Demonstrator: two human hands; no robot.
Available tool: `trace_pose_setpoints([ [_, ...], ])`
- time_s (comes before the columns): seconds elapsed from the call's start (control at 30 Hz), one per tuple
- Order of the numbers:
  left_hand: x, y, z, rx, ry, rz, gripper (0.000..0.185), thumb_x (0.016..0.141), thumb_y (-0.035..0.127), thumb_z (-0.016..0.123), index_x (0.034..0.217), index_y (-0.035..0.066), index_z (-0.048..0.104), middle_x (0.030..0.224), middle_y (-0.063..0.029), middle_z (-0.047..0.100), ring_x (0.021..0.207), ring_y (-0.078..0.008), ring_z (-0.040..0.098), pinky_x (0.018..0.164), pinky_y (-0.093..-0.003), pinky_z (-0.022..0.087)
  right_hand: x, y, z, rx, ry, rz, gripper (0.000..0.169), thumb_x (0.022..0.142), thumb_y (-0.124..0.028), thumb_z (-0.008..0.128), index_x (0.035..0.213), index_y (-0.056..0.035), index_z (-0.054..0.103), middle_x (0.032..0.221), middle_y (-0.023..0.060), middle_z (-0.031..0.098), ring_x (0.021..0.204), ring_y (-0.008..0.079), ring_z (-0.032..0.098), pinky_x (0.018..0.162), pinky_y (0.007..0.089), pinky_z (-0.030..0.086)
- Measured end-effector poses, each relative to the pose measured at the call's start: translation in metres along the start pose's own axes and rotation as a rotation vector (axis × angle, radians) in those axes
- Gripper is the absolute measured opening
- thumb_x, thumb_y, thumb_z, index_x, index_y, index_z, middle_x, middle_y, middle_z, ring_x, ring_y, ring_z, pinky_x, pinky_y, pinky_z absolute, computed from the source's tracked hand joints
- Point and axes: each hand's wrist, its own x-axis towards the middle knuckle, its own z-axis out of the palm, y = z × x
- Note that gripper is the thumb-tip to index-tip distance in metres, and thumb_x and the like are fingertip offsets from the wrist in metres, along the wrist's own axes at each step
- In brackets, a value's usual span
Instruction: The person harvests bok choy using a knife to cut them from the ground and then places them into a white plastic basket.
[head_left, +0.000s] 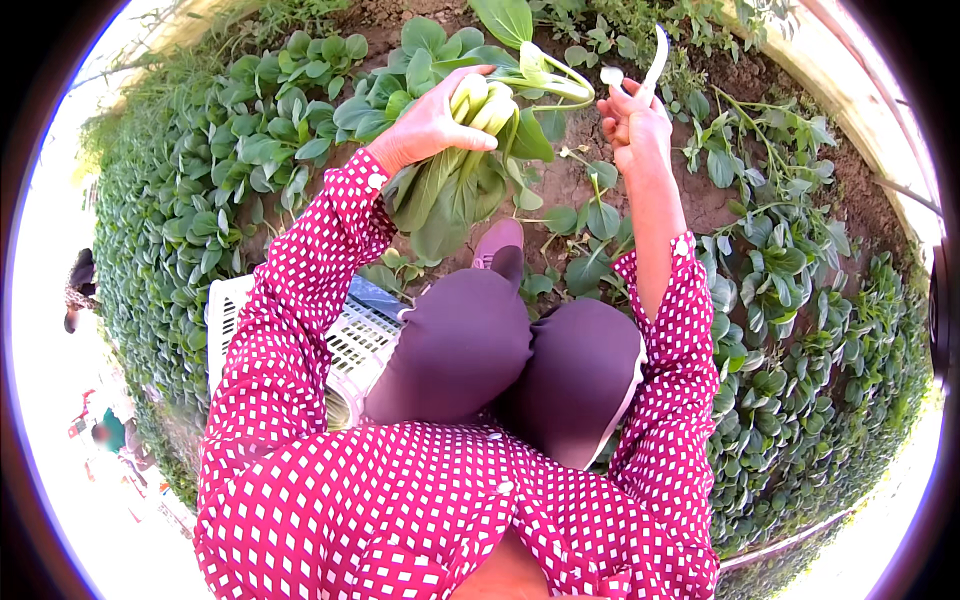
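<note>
My left hand (427, 116) grips several heads of bok choy (484, 105), pale bases up and dark leaves hanging below the wrist. Beyond my left fingertips is another bok choy (534, 64) with a bent, looping stalk; whether my fingers hold it cannot be made out. To the right, my raised right hand (637, 124) is closed around a small curved knife (660, 56), its pale blade pointing up and away. A small whitish piece (611, 76), too blurred to name, shows at my right fingertips. The knife is apart from the held bunch.
A white plastic crate (360, 337) stands left of my knees (469, 337), partly behind my sleeve. Dense leafy greens (195, 180) grow on the left and more plants (787, 375) on the right. Brown soil (577, 135) lies ahead. People (81, 289) appear at the far left.
</note>
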Motion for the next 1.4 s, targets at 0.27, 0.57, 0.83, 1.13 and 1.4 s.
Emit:
trace_pose_setpoints([
  [0.27, -0.022, 0.004, -0.028, -0.127, 0.032, 0.125, 0.095, 0.070, 0.009, 0.081, 0.150, 0.007, 0.029, 0.128, -0.0080, 0.054, 0.117, -0.0158, 0.052, 0.103, -0.0297, 0.040, -0.037, -0.030, 0.064, -0.136, -0.217, -0.304, 0.026, 0.081, 0.000, 0.075, 0.102, -0.0001, 0.060, 0.082, 0.0058, 0.064, 0.060, 0.0144, 0.062, 0.048, 0.0217, 0.044],
  [0.57, -0.080, 0.023, -0.068, -0.278, 0.193, 0.362, 0.074, 0.075, 0.015, 0.077, 0.139, 0.005, 0.042, 0.125, -0.0081, 0.055, 0.111, -0.0198, 0.056, 0.097, -0.0345, 0.045, -0.090, -0.015, 0.146, -1.011, -0.720, -0.511, 0.024, 0.081, -0.017, 0.077, 0.099, -0.0041, 0.068, 0.072, -0.0040, 0.059, 0.059, 0.0030, 0.051, 0.052, 0.0186, 0.040],
  [0.83, -0.119, -0.010, -0.078, -0.362, 0.395, 0.331, 0.077, 0.073, 0.008, 0.082, 0.139, 0.009, 0.042, 0.118, -0.0058, 0.059, 0.109, -0.0150, 0.057, 0.096, -0.0291, 0.045, -0.125, 0.023, 0.201, -0.767, -0.806, -0.332, 0.027, 0.084, -0.015, 0.076, 0.103, 0.0006, 0.064, 0.075, -0.0027, 0.057, 0.061, 0.0040, 0.051, 0.053, 0.0185, 0.040],
  [1.13, -0.143, -0.042, -0.119, -0.777, 0.183, 0.539, 0.040, 0.083, 0.004, 0.064, 0.122, -0.001, 0.059, 0.112, -0.0088, 0.066, 0.098, -0.0200, 0.064, 0.086, -0.0332, 0.052, -0.143, 0.096, 0.253, -0.407, -0.648, -0.295, 0.018, 0.089, -0.023, 0.070, 0.080, -0.0090, 0.063, 0.062, -0.0055, 0.050, 0.047, 0.0026, 0.040, 0.041, 0.0167, 0.028],
  [1.4, -0.252, -0.068, -0.148, -0.235, 0.387, 0.383, 0.032, 0.077, 0.000, 0.074, 0.105, 0.005, 0.059, 0.100, -0.0008, 0.064, 0.091, -0.0118, 0.061, 0.084, -0.0289, 0.049, -0.181, 0.161, 0.259, -0.387, -0.982, -0.057, 0.010, 0.092, -0.012, 0.064, 0.091, -0.0025, 0.066, 0.072, 0.0009, 0.062, 0.056, 0.0086, 0.055, 0.048, 0.0216, 0.044],
])
